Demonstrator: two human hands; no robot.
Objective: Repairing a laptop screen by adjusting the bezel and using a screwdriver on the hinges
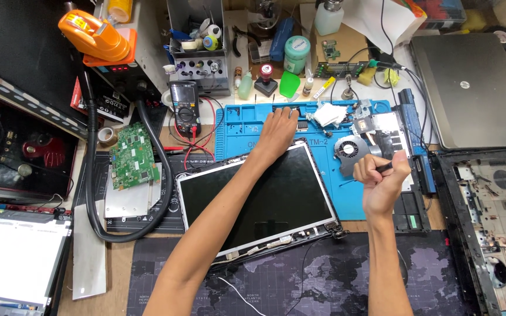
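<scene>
Bench is packed. Green circuit board sits on a metal plate at the left, looped by a thick black hose. Black multimeter with red leads is just right of it, below a grey tool rack. Orange lamp-shaped thing is top left. Closed silver laptop is top right, with a stripped laptop base below it. Dark map-print mat runs along the near edge.
</scene>
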